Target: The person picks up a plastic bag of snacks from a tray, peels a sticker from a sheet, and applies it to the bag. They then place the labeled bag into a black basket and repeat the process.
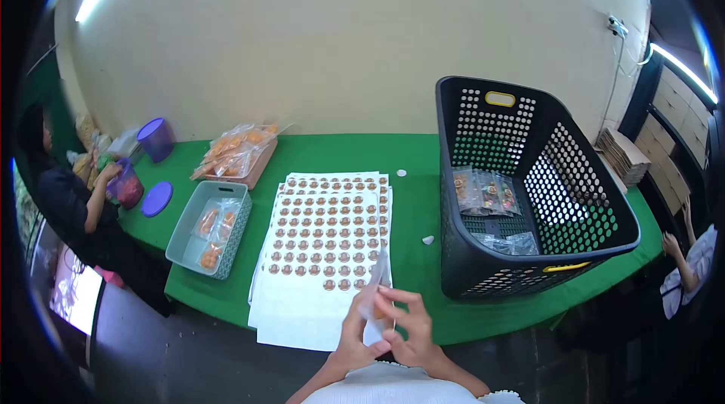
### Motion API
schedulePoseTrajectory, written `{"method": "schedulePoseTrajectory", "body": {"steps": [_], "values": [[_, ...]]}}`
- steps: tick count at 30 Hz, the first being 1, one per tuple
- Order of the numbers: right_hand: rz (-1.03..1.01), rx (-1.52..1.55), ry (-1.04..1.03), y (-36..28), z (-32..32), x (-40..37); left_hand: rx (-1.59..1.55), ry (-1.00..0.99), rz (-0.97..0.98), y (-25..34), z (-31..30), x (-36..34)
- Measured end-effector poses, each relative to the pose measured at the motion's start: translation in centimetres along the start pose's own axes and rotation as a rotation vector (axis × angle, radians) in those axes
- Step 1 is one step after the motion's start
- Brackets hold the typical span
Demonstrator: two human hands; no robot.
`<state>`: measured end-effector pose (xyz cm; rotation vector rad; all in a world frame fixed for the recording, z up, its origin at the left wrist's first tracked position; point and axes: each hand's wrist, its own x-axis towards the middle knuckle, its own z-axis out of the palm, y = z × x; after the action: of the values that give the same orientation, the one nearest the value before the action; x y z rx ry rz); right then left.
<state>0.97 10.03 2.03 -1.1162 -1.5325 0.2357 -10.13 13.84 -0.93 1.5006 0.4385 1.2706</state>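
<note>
Both hands are together at the table's front edge, over the lower right corner of the sticker sheets (317,230). My left hand (353,336) holds a small clear packet (371,300) upright, fingers behind it. My right hand (408,328) has its fingers bent against the packet's right side, thumb near its lower end. Something orange shows between the fingers, partly hidden. Round brown stickers stand in rows on the white sheets, with bare backing at the lower part. Left of them, a pale green basket (193,211) holds several small packets with orange contents (211,255).
A tall black crate (491,272) with clear packets (487,192) stands right on the green table (340,149). Behind left lies a tray of orange bags (240,149). A person (72,200) handles a purple-rimmed tub (127,185) at left; another person (691,268) is far right.
</note>
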Motion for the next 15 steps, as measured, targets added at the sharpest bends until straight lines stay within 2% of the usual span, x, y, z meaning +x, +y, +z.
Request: {"method": "schedulePoseTrajectory", "body": {"steps": [1,3,4,5,7,8,9,11,15], "values": [[-0.069,-0.071,-0.1,0.0,0.1,0.0,0.007,0.015,0.0,0.4,-0.2,-0.2],[-0.103,-0.061,-0.093,1.2,-0.1,-0.4,-0.059,0.108,-0.301,1.1,-1.4,-0.5],[-0.134,-0.061,-0.075,1.6,-0.2,-0.5,-0.014,0.118,-0.206,0.3,-2.2,-0.6],[-0.135,-0.052,-0.083,1.6,-0.3,-0.2,-0.01,0.128,-0.207,0.8,-2.8,-0.7],[0.231,0.057,0.353,1.3,-0.3,1.0,-0.018,0.169,-0.305,2.2,-3.8,-0.5],[0.285,0.203,0.278,2.1,-0.6,1.2,0.093,0.086,-0.077,1.4,-4.6,-0.2],[0.289,0.206,0.277,2.9,-0.6,1.1,0.096,0.087,-0.081,1.5,-4.8,-0.2],[0.176,0.271,-0.199,3.6,-0.4,1.3,0.159,0.035,-0.066,1.7,-5.1,0.0],[0.077,0.167,-0.165,3.1,1.0,0.6,0.147,0.003,-0.065,1.3,-5.0,-0.1]]}}
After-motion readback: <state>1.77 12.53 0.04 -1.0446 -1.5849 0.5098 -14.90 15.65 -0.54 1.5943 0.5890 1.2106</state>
